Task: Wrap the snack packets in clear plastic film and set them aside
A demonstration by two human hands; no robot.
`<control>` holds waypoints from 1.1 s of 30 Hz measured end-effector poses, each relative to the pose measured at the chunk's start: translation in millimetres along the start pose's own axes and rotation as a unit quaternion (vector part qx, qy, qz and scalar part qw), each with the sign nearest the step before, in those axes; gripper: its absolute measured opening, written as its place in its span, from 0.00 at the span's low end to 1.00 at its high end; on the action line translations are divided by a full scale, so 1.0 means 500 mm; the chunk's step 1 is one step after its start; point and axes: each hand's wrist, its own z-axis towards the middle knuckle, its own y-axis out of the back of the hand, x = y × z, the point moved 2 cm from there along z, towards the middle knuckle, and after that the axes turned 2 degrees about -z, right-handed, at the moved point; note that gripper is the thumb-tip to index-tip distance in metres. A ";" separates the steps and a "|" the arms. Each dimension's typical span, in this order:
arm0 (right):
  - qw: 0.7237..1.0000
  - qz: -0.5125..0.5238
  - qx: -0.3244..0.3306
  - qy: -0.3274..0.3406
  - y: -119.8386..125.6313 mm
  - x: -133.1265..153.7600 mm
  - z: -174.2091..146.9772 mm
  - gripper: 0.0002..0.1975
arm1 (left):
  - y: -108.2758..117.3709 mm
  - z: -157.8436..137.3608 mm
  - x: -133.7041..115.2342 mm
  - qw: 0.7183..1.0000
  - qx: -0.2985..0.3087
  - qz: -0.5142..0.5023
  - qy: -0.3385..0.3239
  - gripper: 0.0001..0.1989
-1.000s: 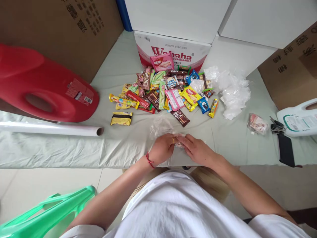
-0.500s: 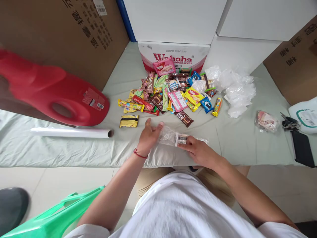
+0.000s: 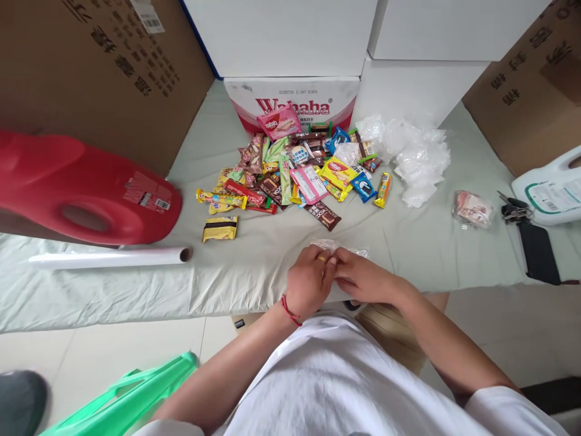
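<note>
My left hand (image 3: 309, 280), with a red cord on the wrist and a ring, has its fingers curled down onto a clear plastic bag (image 3: 325, 244) at the table's front edge. Pressed against it from the right, my right hand (image 3: 365, 277) is closed on the same bag. Crumpled plastic shows past the fingertips; the snack inside is hidden beneath my hands. Just beyond lies a brown cocoa wafer pack (image 3: 323, 216), at the front of a heap of wrapped snacks (image 3: 285, 175).
Clear plastic bags (image 3: 420, 160) are bunched right of the heap. A filled bag (image 3: 472, 209), keys (image 3: 516, 210), a black phone-like case (image 3: 539, 253) and a white bottle (image 3: 551, 194) lie farther right. At left are a red jug (image 3: 113, 200) and a white roll (image 3: 109, 258). Boxes (image 3: 295, 36) stand behind.
My left hand has moved right and folded the bag's loose end over to meet my right hand. The packaged snack visible in the bag earlier is now covered. The view has shifted slightly.
</note>
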 end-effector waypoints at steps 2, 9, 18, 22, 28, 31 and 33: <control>0.996 0.056 -0.060 -0.019 0.040 -0.019 -0.024 0.16 | -0.017 -0.018 -0.002 0.996 -0.019 0.070 -0.048 0.15; 0.951 -0.075 -0.139 -0.264 0.031 -0.098 -0.046 0.18 | -0.043 -0.028 0.011 0.978 -0.016 0.179 -0.107 0.23; 0.900 0.188 -0.233 -0.316 -0.004 -0.047 -0.055 0.14 | -0.049 -0.020 0.009 0.966 0.023 0.232 -0.116 0.22; 0.893 0.224 -0.253 -0.298 -0.018 -0.017 0.024 0.13 | -0.056 -0.017 0.009 0.968 0.039 0.213 -0.123 0.16; 0.941 0.005 -0.192 -0.277 -0.042 0.029 0.098 0.13 | 0.004 -0.038 0.040 0.991 0.003 -0.068 -0.116 0.16; 0.947 -0.093 -0.153 -0.266 -0.068 0.053 0.092 0.17 | 0.049 -0.058 0.066 0.974 -0.083 -0.190 -0.091 0.19; 0.950 -0.126 -0.146 -0.246 -0.089 0.067 0.083 0.19 | 0.062 -0.060 0.078 0.969 -0.110 -0.191 -0.109 0.19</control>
